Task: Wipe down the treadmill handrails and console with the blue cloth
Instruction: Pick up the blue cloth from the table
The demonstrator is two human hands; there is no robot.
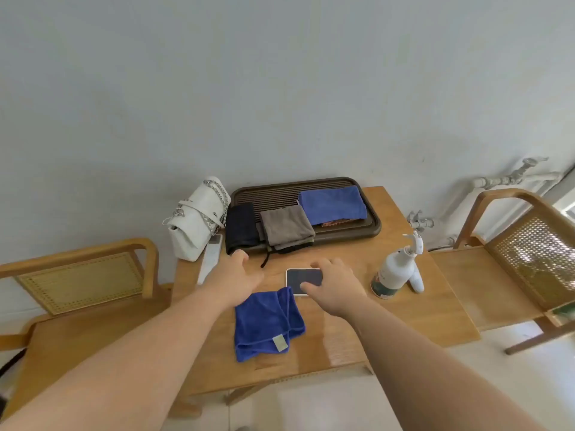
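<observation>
A crumpled blue cloth (267, 325) with a small grey label lies on the wooden table (420, 312) near its front edge. My left hand (235, 278) hovers just beyond the cloth's far left corner, fingers apart, holding nothing. My right hand (336, 286) rests on a small white-rimmed device with a dark screen (301, 279), thumb and fingers around its right side. No treadmill is in view.
A dark tray (357, 234) at the back holds a folded blue towel (333, 205), a grey cloth (286, 228) and a black cloth (241, 227). A white handbag (196, 219) leans on the wall. A white spray bottle (396, 270) stands right. Wooden chairs (77, 275) flank the table.
</observation>
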